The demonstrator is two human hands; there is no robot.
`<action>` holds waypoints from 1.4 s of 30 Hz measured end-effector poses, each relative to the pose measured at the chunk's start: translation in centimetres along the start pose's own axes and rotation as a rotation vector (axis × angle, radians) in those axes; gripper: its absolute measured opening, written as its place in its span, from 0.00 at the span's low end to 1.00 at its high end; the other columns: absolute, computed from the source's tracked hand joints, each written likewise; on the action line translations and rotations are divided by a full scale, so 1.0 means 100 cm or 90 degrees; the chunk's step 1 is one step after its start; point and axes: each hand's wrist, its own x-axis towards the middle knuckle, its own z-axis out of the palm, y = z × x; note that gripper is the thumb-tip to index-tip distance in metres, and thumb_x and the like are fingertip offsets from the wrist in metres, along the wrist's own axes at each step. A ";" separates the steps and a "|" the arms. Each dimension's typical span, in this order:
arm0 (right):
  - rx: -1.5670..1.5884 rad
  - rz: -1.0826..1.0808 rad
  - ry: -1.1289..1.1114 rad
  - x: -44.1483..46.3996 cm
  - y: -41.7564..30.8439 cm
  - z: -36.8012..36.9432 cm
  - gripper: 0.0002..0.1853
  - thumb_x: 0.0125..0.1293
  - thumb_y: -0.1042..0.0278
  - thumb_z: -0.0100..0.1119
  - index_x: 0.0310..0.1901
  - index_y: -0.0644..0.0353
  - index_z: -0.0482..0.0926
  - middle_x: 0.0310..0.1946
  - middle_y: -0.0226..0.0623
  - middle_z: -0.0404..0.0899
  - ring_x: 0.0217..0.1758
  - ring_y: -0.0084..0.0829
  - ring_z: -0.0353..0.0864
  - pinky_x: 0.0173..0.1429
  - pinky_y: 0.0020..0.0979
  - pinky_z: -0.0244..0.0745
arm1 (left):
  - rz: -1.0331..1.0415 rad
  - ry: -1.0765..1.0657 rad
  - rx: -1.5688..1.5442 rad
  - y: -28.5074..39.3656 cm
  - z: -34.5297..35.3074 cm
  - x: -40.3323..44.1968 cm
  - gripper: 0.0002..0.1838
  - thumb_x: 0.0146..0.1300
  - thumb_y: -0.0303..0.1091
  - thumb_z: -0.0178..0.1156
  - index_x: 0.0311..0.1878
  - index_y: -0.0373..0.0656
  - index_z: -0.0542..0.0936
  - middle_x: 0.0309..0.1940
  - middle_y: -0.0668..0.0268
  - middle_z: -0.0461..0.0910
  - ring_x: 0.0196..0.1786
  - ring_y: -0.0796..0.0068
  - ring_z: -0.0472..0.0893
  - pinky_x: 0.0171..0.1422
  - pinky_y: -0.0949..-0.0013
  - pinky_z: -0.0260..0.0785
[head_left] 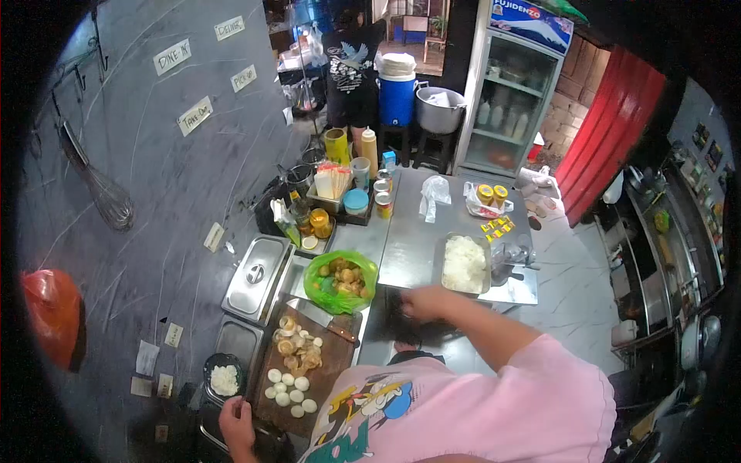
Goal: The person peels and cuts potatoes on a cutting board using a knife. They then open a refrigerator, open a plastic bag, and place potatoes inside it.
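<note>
Quick one on working at this bench: the right hand (421, 303) is reached out past the steel table edge, fingers curled, can't tell if it's gripping anything. The left hand (236, 423) is half curled right by the dark bowl (224, 359) of white bits, and I can't make out anything in it. The peeled white rounds (288, 379) sit on the cutting board (328, 363) in front of the body. With arms spread like that, I'd keep the left wrist light so the bowl doesn't tip, and keep the right forearm off the tray (442, 262). I'd also mind the knife handle (343, 333), since it pokes over the board's edge and a sleeve could knock it. Keeping the brown peelings (301, 356) apart from the clean rounds seems smart too. Counts: I make it nine rounds in the main cluster, plus a couple near the peelings, one knife, one bowl, one tray, one green bag (369, 272), two yellow-lidded jars (485, 193). Produce in the bag overlaps too much to count.
</note>
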 end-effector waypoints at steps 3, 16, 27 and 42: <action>-0.122 -0.004 -0.239 -0.007 0.066 0.105 0.19 0.67 0.55 0.66 0.52 0.58 0.91 0.50 0.51 0.91 0.53 0.50 0.91 0.58 0.52 0.85 | 0.015 0.002 0.020 0.004 0.001 0.000 0.15 0.72 0.29 0.68 0.58 0.31 0.83 0.44 0.59 0.88 0.47 0.70 0.86 0.55 0.64 0.79; 0.089 0.070 -0.286 0.024 0.120 0.189 0.20 0.73 0.53 0.60 0.58 0.52 0.90 0.45 0.43 0.91 0.41 0.39 0.93 0.44 0.47 0.87 | 0.065 0.001 -0.016 -0.001 -0.002 0.013 0.14 0.71 0.26 0.68 0.57 0.32 0.83 0.44 0.59 0.88 0.46 0.71 0.86 0.55 0.65 0.79; 0.097 0.062 -0.281 0.047 0.076 0.149 0.17 0.65 0.57 0.62 0.41 0.60 0.93 0.40 0.51 0.92 0.43 0.47 0.93 0.47 0.50 0.87 | 0.029 -0.016 0.015 -0.015 -0.020 0.007 0.13 0.72 0.24 0.67 0.57 0.32 0.82 0.49 0.57 0.87 0.52 0.66 0.88 0.61 0.63 0.80; 0.062 0.092 -0.325 0.061 0.086 0.184 0.22 0.73 0.46 0.59 0.42 0.58 0.89 0.28 0.42 0.86 0.30 0.39 0.89 0.33 0.43 0.84 | 0.014 0.011 0.018 -0.042 -0.013 0.016 0.15 0.72 0.25 0.67 0.59 0.33 0.82 0.51 0.56 0.88 0.53 0.67 0.88 0.61 0.64 0.80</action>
